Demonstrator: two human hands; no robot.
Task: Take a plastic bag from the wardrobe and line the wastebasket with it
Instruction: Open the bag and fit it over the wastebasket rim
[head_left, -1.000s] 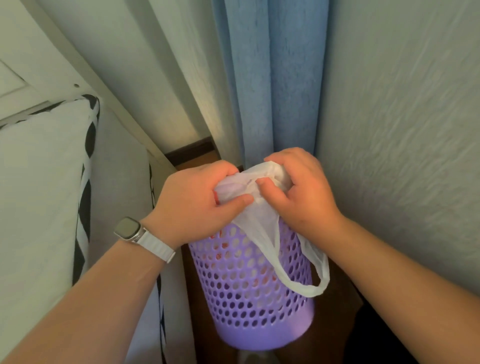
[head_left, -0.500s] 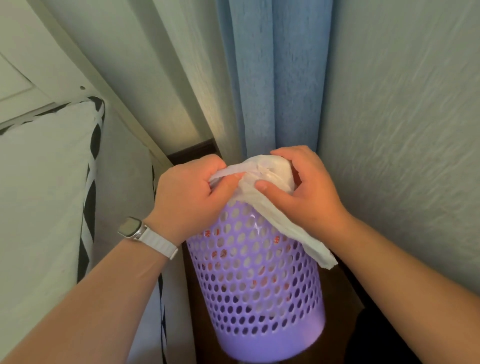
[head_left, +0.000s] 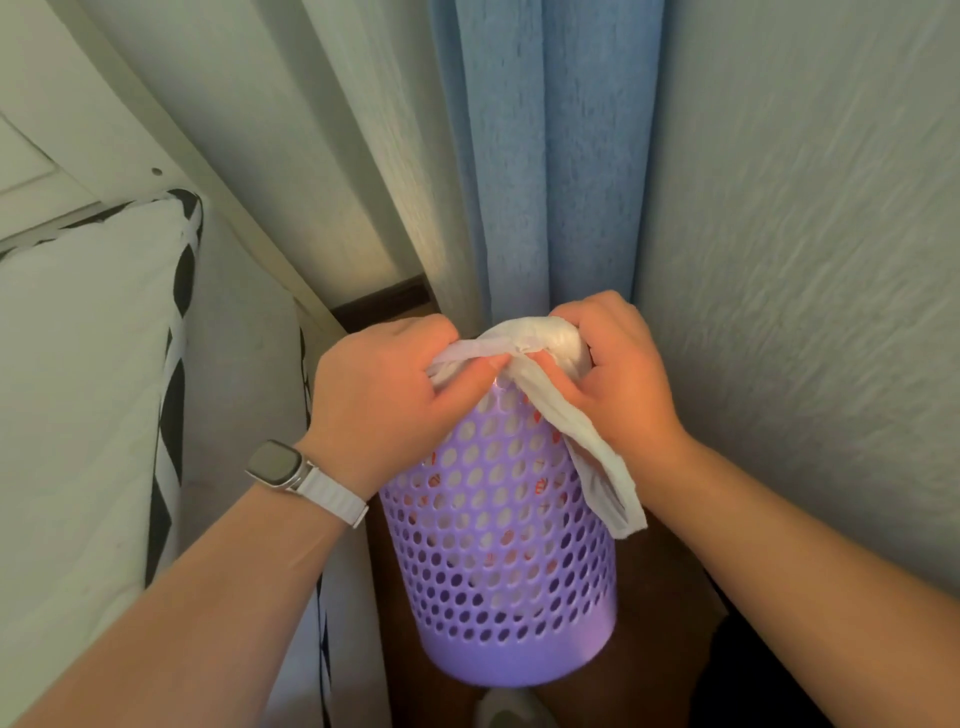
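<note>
The white plastic bag sits bunched at frame centre over the mouth of the lilac perforated wastebasket, with one strip trailing down the right side. The left hand and right hand both pinch it tight. Red print inside the holes is unreadable.

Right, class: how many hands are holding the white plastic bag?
2. The left hand, white-strapped watch on its wrist, pinches the thin white plastic bag above the purple perforated plastic wastebasket's left side; the right hand grips the bunched bag at the right. No others appear.
</note>
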